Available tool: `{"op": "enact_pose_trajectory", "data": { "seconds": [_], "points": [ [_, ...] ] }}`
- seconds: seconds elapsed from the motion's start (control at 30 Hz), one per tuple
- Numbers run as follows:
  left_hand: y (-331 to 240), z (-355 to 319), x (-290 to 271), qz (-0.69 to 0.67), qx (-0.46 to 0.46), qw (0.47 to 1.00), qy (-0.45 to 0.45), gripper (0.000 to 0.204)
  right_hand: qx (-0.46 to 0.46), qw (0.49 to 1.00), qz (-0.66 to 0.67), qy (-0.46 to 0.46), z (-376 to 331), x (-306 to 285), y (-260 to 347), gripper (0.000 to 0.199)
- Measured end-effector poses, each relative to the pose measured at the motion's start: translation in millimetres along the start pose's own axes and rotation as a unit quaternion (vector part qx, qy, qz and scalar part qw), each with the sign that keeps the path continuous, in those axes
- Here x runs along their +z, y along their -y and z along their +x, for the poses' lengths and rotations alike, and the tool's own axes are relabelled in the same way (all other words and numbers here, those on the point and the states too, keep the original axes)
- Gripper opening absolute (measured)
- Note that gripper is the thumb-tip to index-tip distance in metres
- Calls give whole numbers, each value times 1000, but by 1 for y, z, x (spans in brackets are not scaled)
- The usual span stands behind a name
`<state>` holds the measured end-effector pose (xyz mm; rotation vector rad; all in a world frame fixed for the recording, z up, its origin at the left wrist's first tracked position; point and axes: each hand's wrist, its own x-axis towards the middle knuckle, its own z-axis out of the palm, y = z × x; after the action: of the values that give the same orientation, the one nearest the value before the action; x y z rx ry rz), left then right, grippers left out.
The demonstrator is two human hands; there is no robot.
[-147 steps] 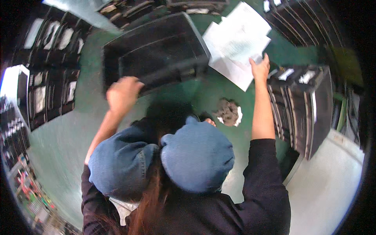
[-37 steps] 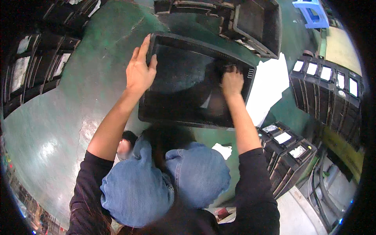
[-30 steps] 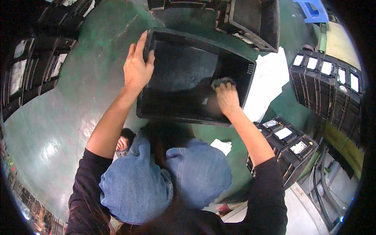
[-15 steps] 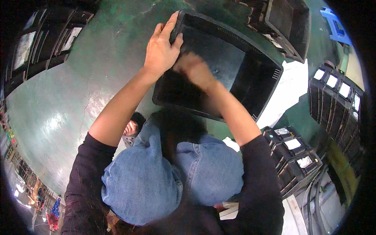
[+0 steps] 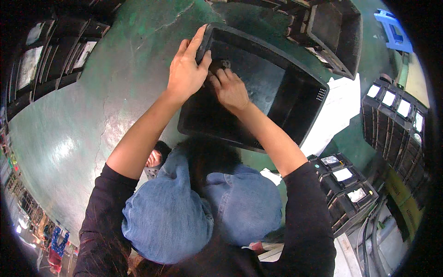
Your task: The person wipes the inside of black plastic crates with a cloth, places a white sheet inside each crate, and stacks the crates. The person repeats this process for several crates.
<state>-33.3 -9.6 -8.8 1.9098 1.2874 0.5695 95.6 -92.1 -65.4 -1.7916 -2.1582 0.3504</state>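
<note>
A black plastic crate (image 5: 295,69) lies slanted in front of my knees, its inside facing up. My left hand (image 5: 187,69) grips its far left rim, fingers over the outside and thumb on the inner side. Inside the crate, near that same left wall, my right hand (image 5: 230,91) reaches down with its fingers bent and closed. A small dark crumpled lump (image 5: 225,63) shows just beyond the right fingertips. Whether those fingers hold part of it is too dark to make out.
Another black crate (image 5: 333,34) stands at the far right, near white paper sheets (image 5: 334,108) on the floor. Stacked black crates with white labels (image 5: 392,120) rise on the right, with more nearby (image 5: 344,184). A blue plastic stool (image 5: 393,30) is at the far right corner.
My right hand has slowed from a blur and now shows bent fingers by the crate's left wall. The dark lump has come into sight. Crate and left hand appear slightly lower in view.
</note>
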Motion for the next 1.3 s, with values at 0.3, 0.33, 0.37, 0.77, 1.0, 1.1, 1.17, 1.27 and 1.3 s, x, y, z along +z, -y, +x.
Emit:
{"op": "enact_pose_trajectory", "data": {
  "seconds": [0.3, 0.33, 0.37, 0.77, 1.0, 1.1, 1.17, 1.27, 1.3],
  "points": [
    [7, 2, 2, 19, 57, 998, -24, 60, 57, 993, -100, -22, -21, -4, -48, 35],
    [7, 1, 2, 17, 39, 999, -17, 60, 68, 993, -86, -36, -38, -17, -60, 35],
    [6, 0, 2, 34, 41, 998, -28, 60, 135, 980, -146, -9, -60, -33, -71, 35],
    [1, -1, 12, 66, 87, 993, -50, 62, 119, 957, -97, 245, -177, -69, -40, 26],
    [4, 0, 12, 76, 124, 987, -73, 59, -48, 990, 71, 110, -89, 1, 4, 28],
    [2, 0, 12, 36, 79, 995, -48, 60, -50, 985, 89, 137, -49, 32, 31, 33],
    [2, -1, 11, 46, 64, 996, -40, 62, -38, 988, 101, 113, -46, 37, 36, 34],
    [3, 0, 10, 49, 62, 996, -39, 62, -68, 988, 72, 116, -71, 15, 19, 32],
    [3, 0, 9, 35, 84, 995, -32, 62, -31, 983, 76, 165, -81, 4, 11, 29]
  ]
}}
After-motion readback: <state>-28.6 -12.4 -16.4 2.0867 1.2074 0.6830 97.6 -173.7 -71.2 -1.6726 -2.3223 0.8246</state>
